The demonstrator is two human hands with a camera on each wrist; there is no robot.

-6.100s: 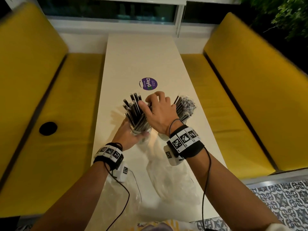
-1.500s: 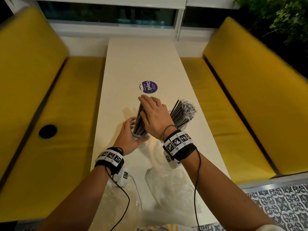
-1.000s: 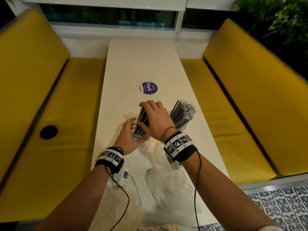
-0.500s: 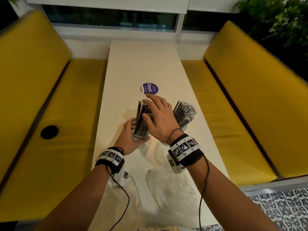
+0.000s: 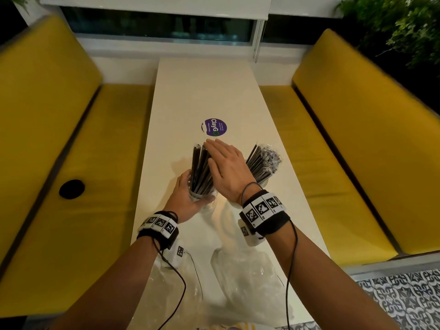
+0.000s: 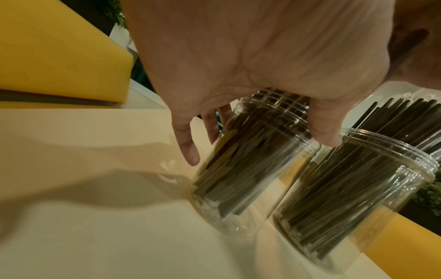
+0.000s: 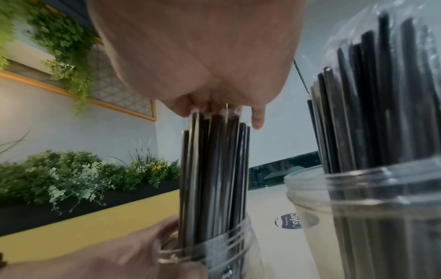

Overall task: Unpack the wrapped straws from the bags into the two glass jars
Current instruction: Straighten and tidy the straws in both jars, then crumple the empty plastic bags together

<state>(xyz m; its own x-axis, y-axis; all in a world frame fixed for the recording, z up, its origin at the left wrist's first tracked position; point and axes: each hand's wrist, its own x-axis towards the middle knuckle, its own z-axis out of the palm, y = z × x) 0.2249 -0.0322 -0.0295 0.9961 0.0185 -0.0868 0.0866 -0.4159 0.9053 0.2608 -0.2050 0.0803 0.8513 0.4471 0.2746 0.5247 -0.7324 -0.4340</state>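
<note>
Two clear jars stand side by side mid-table. My left hand (image 5: 188, 194) grips the left jar (image 5: 202, 195) near its rim, fingers on one side and thumb on the other (image 6: 324, 132). Black wrapped straws (image 5: 201, 167) stand bunched in it. My right hand (image 5: 226, 165) lies flat with straight fingers on their tops; in the right wrist view the palm (image 7: 203, 66) presses the straw ends (image 7: 214, 151). The right jar (image 5: 263, 183) is packed with straws (image 5: 260, 160) and is untouched. Both jars show in the left wrist view (image 6: 250, 169) (image 6: 346, 198).
Two crumpled clear plastic bags (image 5: 247, 282) (image 5: 173, 296) lie on the near end of the cream table (image 5: 204, 91). A purple round sticker (image 5: 213, 126) sits just beyond the jars. Yellow benches (image 5: 71, 186) (image 5: 333, 175) flank the table.
The right hand's fingers, loosely spread over the straws half a second ago, now lie flat and straight on their tops. The straws, fanned out earlier, stand bunched. The left hand keeps its hold.
</note>
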